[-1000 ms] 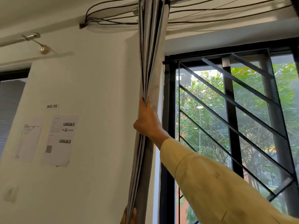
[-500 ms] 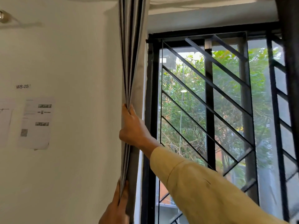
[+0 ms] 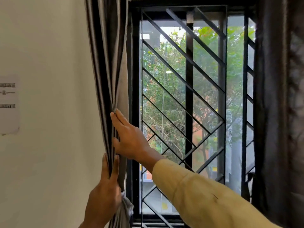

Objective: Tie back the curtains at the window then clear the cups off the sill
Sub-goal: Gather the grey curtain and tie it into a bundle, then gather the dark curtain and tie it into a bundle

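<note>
Since a second ago your view has dropped from the ceiling to the window; the left curtain (image 3: 107,63) stays bunched against the frame's left edge. Your left hand (image 3: 105,191) has climbed the bundle and now grips the gathered folds, fingers running upward, just under the right hand (image 3: 130,139), which lies flat-fingered, pressing the pleats. Judgement: gathering is nearly done, tie-back not yet on; no tie visible.

Room: white wall (image 3: 49,79) left of the curtain; black diagonal window grille (image 3: 181,96) with trees beyond; dark right curtain (image 3: 276,96) at the far edge, blurred. A paper notice (image 3: 9,104) is on the wall. Sill and cups are out of view
</note>
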